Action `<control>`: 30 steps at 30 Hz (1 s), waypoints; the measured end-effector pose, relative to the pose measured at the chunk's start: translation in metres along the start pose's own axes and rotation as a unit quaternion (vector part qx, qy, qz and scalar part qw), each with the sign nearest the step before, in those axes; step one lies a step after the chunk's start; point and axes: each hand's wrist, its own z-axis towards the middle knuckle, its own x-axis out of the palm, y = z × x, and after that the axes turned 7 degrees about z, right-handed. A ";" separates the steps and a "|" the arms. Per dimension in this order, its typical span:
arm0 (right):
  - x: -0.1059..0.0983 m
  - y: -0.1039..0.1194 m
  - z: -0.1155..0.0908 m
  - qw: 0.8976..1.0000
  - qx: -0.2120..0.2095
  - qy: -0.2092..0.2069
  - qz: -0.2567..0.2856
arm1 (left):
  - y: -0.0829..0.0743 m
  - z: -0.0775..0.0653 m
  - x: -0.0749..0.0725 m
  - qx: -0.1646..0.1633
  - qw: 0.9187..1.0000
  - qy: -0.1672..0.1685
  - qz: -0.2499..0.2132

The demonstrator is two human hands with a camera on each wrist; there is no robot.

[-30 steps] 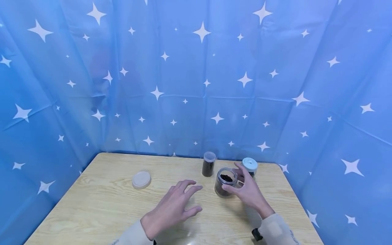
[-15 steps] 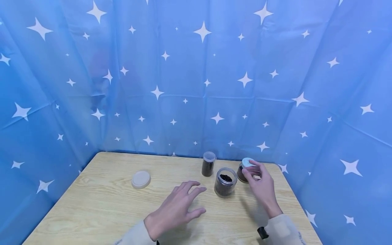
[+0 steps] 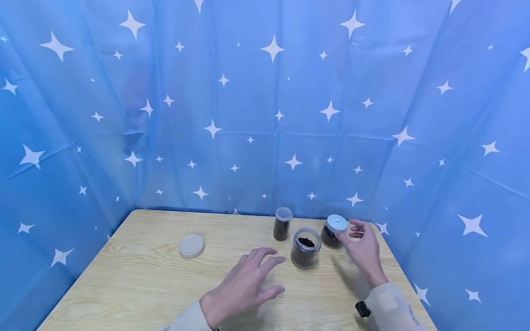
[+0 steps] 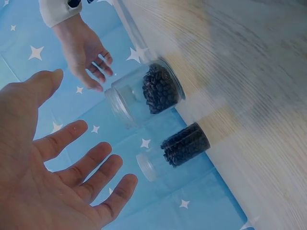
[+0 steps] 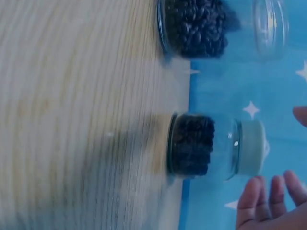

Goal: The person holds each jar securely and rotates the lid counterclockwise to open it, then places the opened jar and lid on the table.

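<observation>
jar (image 5: 222, 143) w/ lid (image 5: 251, 147), dk beans (image 5: 193, 145)

Bright, cool, even light fills the head view, paling the blue star-printed fabric curtain (image 3: 248, 101); soft shadows lie on the pale wood-grain tabletop (image 3: 132, 271) below the bare right hand (image 3: 365, 252). The 2 wrist views look dimmer, hazier; glints mark the wide, open clear-glass jar (image 5: 206, 28).
</observation>
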 end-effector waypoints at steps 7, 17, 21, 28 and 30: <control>-0.004 -0.010 0.017 0.995 0.054 0.082 0.012 | -0.003 0.000 0.004 0.006 1.000 -0.006 -0.005; 0.002 -0.011 0.028 0.988 0.081 0.127 0.022 | -0.007 0.002 0.005 0.009 1.000 -0.009 -0.002; 0.007 -0.011 0.032 0.988 0.077 0.133 0.023 | -0.008 0.005 0.005 0.014 1.000 -0.011 0.000; 0.014 -0.013 0.040 0.987 0.069 0.142 0.007 | -0.009 0.009 0.004 0.017 1.000 -0.008 0.012; 0.015 -0.015 0.043 0.987 0.068 0.144 -0.002 | -0.009 0.010 0.003 0.016 1.000 -0.005 0.011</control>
